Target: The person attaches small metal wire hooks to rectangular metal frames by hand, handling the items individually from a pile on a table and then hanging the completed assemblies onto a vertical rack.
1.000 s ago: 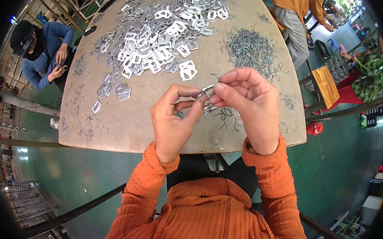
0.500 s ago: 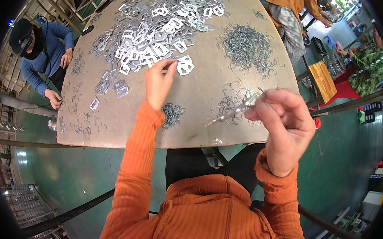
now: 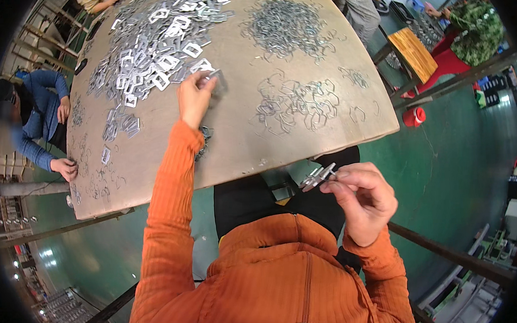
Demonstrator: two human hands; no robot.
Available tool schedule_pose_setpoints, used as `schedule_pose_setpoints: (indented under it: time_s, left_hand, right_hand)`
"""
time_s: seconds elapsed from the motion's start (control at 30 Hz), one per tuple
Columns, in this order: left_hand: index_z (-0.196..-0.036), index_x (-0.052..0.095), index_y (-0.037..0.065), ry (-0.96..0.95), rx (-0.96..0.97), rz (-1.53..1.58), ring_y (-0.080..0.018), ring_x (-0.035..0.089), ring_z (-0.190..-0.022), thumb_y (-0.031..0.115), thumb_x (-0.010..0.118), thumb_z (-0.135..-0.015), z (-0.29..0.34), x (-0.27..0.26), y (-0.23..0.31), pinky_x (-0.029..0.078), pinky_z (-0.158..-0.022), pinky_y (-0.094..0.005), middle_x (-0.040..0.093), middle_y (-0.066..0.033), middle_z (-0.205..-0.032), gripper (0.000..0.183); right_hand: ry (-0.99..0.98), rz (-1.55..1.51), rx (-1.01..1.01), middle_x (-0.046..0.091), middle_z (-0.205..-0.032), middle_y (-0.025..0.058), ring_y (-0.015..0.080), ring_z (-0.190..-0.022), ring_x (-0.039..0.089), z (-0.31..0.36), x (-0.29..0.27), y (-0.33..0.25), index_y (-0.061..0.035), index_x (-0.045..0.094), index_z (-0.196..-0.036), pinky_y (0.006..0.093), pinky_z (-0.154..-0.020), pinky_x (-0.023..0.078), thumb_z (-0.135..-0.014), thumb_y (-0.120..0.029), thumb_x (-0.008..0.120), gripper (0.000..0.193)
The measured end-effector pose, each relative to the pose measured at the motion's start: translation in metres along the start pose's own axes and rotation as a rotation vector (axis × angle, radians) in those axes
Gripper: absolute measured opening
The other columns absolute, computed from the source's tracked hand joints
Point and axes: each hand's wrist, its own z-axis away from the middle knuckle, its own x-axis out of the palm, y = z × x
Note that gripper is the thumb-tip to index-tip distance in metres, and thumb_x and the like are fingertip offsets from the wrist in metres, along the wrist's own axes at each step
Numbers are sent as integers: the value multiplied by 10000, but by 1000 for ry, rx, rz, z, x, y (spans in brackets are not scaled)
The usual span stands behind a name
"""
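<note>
Over the table's near middle, my left hand (image 3: 194, 100) is closed, thumb and fingers pinching a flat metal buckle plate (image 3: 218, 80) that is smeared by motion. A big heap of similar silvery frame-shaped plates (image 3: 159, 43) lies just beyond it. My right hand (image 3: 364, 202) is off the table's front edge, above my lap. Between thumb and fingertips it grips a metal buckle (image 3: 320, 176), seen nearly edge-on and tilted, with bars standing out. Partly hidden by my left wrist is a small pile of bent wire pieces (image 3: 203, 142).
On the right of the tabletop (image 3: 234, 151) are a dense pile of bent wires (image 3: 286, 26) and a looser scatter of wire loops (image 3: 299, 103). A person in blue (image 3: 42, 109) works at the left edge. A wooden stool (image 3: 413, 56) and red container (image 3: 414, 116) stand right.
My right hand has come down and back from over the table to above my lap, still gripping the buckle. My left hand now has a plate at its fingertips. The view has turned.
</note>
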Motion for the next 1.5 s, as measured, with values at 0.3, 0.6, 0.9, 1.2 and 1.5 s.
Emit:
schedule_pose_setpoints:
  time_s: [0.3,0.6,0.9,1.2,1.5]
  left_hand:
    - [-1051,591,-68,-405,-58,757,-113,605,-693,-45,602,-841,151,4,156,518,-652,-239,632,-75,-868,212]
    - [-1025,629,-40,-363,56,647,-96,627,-751,-36,631,-818,165,3,161,538,-618,-214,623,-69,-862,207]
    - [-899,680,-5,-387,338,403,-132,599,-711,-74,662,-745,168,8,156,477,-625,-242,664,-82,-848,169]
    - [-920,690,52,-479,288,342,-218,604,-789,-48,695,-718,170,33,115,476,-709,-297,664,-85,-860,226]
    - [-928,688,46,-532,218,404,-216,606,-787,-48,690,-726,168,44,87,475,-700,-303,664,-80,-861,223]
  right_hand:
    - [41,-35,3,632,-886,122,155,-774,637,27,-2,45,36,568,-886,246,-668,534,-755,145,653,190]
    - [63,-52,-9,632,-871,108,152,-760,637,31,1,52,25,552,-858,243,-659,533,-760,138,652,180]
    - [-5,250,-37,624,-834,104,195,-741,625,32,-4,59,4,574,-875,264,-589,505,-738,108,666,195]
    - [-8,674,128,581,-922,141,283,-818,583,-58,-39,133,6,588,-940,347,-672,484,-829,-74,618,140]
    - [-120,1206,71,448,-1312,249,392,-1242,405,-90,-4,208,42,468,-1249,509,-1044,301,-890,-221,509,447]
